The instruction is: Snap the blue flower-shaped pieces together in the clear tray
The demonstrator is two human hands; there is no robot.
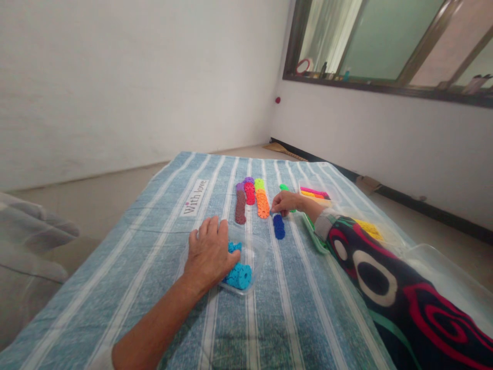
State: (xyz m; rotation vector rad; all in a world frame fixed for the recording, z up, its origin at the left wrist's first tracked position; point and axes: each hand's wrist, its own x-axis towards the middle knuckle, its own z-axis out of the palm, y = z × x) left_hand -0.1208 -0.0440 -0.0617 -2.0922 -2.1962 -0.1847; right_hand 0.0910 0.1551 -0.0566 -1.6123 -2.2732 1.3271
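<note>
Left hand [210, 253] loosely spread over clear tub [256, 261], grip unclear | right hand [285, 202] bunched beside navy discs [279, 227], hold unclear

A red-rimmed disc [303, 66] stands at the framed window [393, 41].

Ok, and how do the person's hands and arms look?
The left hand and right hand wear no gloves. The right sleeve is dark with red swirls, pale rings, a green band and a grey cuff. The left forearm is bare; a pale cuff shows at the bottom edge.
</note>
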